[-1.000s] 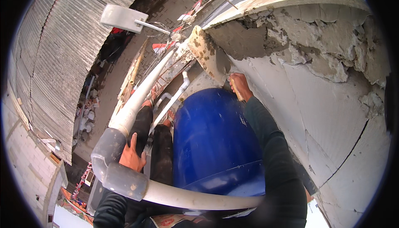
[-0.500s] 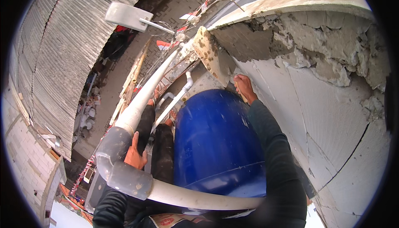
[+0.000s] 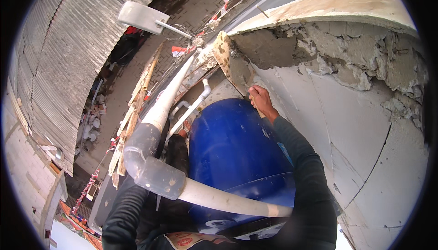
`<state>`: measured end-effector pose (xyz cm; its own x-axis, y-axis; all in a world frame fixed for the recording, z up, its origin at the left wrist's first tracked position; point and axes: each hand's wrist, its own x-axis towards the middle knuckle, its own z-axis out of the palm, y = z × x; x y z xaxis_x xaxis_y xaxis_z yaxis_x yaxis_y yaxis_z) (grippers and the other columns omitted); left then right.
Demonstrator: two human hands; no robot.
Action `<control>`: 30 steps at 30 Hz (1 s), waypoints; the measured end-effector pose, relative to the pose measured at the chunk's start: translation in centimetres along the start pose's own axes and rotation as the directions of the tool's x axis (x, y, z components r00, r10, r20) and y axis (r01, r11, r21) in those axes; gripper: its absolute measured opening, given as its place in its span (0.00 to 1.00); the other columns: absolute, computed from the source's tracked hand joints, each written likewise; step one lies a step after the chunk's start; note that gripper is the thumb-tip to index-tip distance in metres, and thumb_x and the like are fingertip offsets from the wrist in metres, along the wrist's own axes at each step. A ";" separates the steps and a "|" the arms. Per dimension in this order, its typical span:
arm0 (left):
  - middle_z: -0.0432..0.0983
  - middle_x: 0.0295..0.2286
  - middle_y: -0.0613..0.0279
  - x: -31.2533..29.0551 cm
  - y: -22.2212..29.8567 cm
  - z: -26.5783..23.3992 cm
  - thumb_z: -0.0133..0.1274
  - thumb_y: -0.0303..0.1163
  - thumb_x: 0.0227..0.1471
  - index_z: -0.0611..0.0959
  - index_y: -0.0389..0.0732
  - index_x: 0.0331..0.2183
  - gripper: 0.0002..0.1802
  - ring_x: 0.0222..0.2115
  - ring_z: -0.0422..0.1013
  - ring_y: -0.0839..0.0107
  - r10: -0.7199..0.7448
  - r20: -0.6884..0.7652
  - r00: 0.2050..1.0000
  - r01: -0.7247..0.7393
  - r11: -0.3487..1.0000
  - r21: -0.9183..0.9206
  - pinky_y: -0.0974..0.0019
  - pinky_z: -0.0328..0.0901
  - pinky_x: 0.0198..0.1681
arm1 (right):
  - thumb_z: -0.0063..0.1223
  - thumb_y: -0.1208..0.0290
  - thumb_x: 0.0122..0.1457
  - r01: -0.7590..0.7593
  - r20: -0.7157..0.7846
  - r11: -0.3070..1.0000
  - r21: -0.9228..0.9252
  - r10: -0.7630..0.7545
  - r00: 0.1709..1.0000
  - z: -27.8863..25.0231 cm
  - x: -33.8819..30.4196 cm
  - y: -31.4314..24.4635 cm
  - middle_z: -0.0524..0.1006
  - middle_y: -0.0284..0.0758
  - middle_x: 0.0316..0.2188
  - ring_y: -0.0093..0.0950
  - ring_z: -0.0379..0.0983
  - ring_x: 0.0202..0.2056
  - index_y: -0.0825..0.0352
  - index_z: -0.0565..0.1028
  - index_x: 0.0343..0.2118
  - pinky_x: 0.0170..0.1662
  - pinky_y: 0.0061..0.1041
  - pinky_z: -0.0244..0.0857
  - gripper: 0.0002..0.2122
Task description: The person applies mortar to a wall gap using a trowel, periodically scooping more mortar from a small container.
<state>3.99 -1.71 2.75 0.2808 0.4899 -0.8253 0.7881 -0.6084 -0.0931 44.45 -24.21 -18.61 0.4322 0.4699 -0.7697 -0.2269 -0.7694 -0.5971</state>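
Observation:
My right hand (image 3: 261, 99) is closed around the wooden handle of a trowel (image 3: 260, 113), just above the far end of a blue plastic drum (image 3: 237, 145). The trowel's blade is hard to make out against a grey mortared corner (image 3: 240, 71) with a speckled, pale edge. My left forearm (image 3: 125, 206) reaches up to the grey pipe elbow (image 3: 159, 177); the left hand itself is hidden behind the pipe. A thick white pipe (image 3: 232, 202) runs from this elbow across the near side of the drum.
To the right stands a pale wall (image 3: 315, 127) with rough wet mortar (image 3: 351, 58) along its upper part. Thin white pipes (image 3: 194, 106) and my foot lie beside the drum. Far below are a paved street, wooden strips (image 3: 132, 122), a street lamp (image 3: 143, 17) and a corrugated roof (image 3: 68, 58).
My right hand has shifted slightly left with the trowel. My left hand, earlier spread by the pipe elbow, has gone out of sight behind it. The view has shifted a little.

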 end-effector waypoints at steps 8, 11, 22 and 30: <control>0.64 0.54 0.46 0.8 -1.8 1.7 0.65 0.49 0.45 0.61 0.51 0.67 0.51 0.46 0.74 0.46 0.079 0.005 0.997 -0.080 0.997 0.016 0.50 0.73 0.46 | 0.45 0.59 0.71 -0.027 0.069 0.997 0.072 0.022 0.997 -0.8 -10.3 -10.3 0.75 0.30 0.27 0.18 0.69 0.23 0.69 0.76 0.42 0.24 0.22 0.65 0.16; 0.65 0.55 0.42 0.5 -2.1 1.1 0.64 0.49 0.46 0.62 0.52 0.67 0.50 0.44 0.76 0.44 0.083 -0.010 0.996 -0.083 0.997 -0.003 0.47 0.73 0.46 | 0.45 0.59 0.71 -0.027 0.090 0.998 0.050 0.022 0.996 -2.0 -14.2 -14.5 0.75 0.31 0.28 0.19 0.70 0.23 0.70 0.76 0.43 0.24 0.22 0.66 0.16; 0.64 0.58 0.42 0.3 -2.6 0.9 0.63 0.48 0.46 0.63 0.50 0.67 0.50 0.47 0.75 0.44 0.100 -0.016 0.995 -0.101 0.994 -0.034 0.50 0.72 0.48 | 0.49 0.59 0.69 -0.007 0.063 0.977 -0.212 0.021 0.998 -5.2 -20.2 -21.6 0.74 0.31 0.26 0.19 0.70 0.22 0.70 0.76 0.40 0.23 0.23 0.65 0.16; 0.64 0.58 0.42 0.3 -3.1 1.8 0.64 0.48 0.45 0.64 0.50 0.67 0.50 0.46 0.75 0.44 0.112 -0.061 0.992 -0.113 0.993 -0.017 0.50 0.72 0.47 | 0.49 0.58 0.69 -0.012 0.237 0.962 -0.273 0.079 0.968 -5.5 -21.9 -23.5 0.73 0.30 0.25 0.20 0.70 0.21 0.69 0.77 0.39 0.24 0.22 0.65 0.16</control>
<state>0.64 -0.83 1.81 0.4001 0.4559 -0.7950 0.7607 -0.6490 0.0107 45.10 -18.80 13.54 0.1938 0.4965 -0.8461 0.0145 -0.8638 -0.5035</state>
